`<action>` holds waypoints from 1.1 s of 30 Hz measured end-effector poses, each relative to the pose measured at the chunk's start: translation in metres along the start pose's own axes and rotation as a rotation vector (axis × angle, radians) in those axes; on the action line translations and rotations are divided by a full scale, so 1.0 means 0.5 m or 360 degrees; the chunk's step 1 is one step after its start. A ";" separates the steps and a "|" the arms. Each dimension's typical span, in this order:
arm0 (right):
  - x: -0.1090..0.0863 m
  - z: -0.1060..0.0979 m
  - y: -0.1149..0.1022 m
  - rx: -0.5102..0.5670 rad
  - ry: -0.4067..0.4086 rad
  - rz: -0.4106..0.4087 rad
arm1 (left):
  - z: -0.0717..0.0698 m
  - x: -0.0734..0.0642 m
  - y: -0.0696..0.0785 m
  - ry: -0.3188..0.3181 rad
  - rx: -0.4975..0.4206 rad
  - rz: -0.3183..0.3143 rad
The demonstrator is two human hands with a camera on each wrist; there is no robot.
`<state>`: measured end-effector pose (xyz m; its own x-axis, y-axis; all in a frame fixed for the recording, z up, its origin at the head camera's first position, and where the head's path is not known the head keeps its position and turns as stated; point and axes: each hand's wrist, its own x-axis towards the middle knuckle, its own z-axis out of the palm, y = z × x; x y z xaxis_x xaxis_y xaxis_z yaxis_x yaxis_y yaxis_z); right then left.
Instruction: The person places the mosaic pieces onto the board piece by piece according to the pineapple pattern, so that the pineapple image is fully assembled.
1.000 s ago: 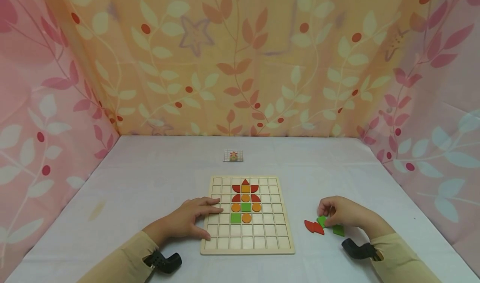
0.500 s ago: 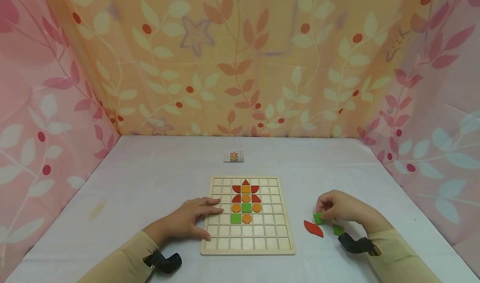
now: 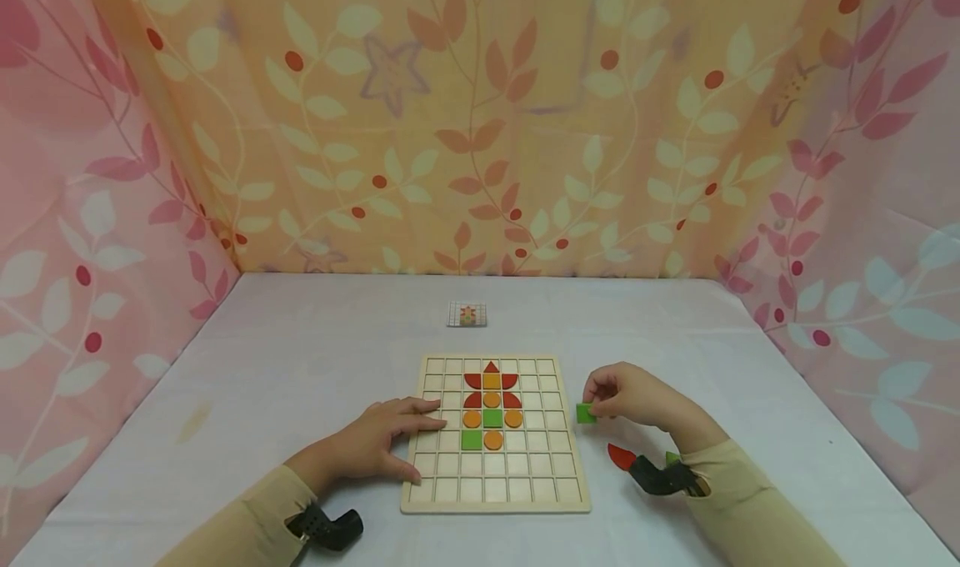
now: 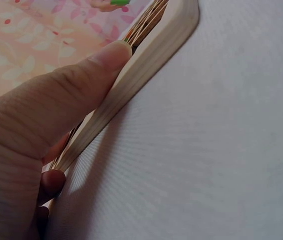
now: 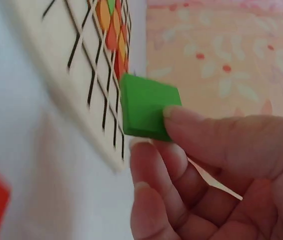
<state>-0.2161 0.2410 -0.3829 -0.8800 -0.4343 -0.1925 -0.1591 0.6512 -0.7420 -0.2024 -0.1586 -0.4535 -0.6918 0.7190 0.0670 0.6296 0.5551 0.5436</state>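
My right hand (image 3: 633, 396) pinches a green square tile (image 5: 149, 105) between thumb and fingers, just off the right edge of the wooden grid board (image 3: 510, 490). My left hand (image 3: 367, 440) rests on the board's left side with fingers stretched out; in the left wrist view its thumb (image 4: 76, 85) lies along the rim. On the board, red pieces surround an orange square (image 3: 491, 380). Below them sit several orange discs (image 3: 492, 440) and two green squares (image 3: 471, 440).
A red curved piece (image 3: 620, 456) and part of a green piece (image 3: 672, 458) lie on the white table, partly hidden by the right wrist camera (image 3: 660, 477). A small pattern card (image 3: 467, 314) lies beyond the board. Patterned curtains (image 3: 480, 133) enclose the table.
My right hand has lifted the green square from the loose pieces and carried it left and away from me to beside the board. My left hand has stayed in place.
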 end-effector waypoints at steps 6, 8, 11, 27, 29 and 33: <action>0.033 0.038 -0.028 0.0063 0.0006 -0.0048 | 0.002 -0.001 -0.001 -0.0010 -0.0004 -0.0004; 0.041 0.051 -0.036 0.0044 0.0006 -0.0055 | 0.002 -0.001 0.000 -0.0013 -0.0006 -0.0007; 0.051 0.067 -0.049 -0.0007 0.0008 -0.0063 | 0.002 -0.001 0.000 -0.0011 0.0004 -0.0003; 0.083 0.126 -0.083 -0.0126 -0.0067 -0.0182 | -0.001 0.001 0.002 0.0010 0.0007 0.0029; 0.086 0.130 -0.083 -0.0142 -0.0080 -0.0199 | -0.002 0.001 0.002 0.0010 0.0007 0.0028; 0.086 0.137 -0.084 -0.0150 -0.0087 -0.0231 | -0.002 0.001 0.002 0.0007 0.0013 0.0018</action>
<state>-0.2168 0.1524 -0.4040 -0.8194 -0.5596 -0.1242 -0.3264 0.6336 -0.7014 -0.2024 -0.1582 -0.4523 -0.6862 0.7233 0.0770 0.6402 0.5503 0.5360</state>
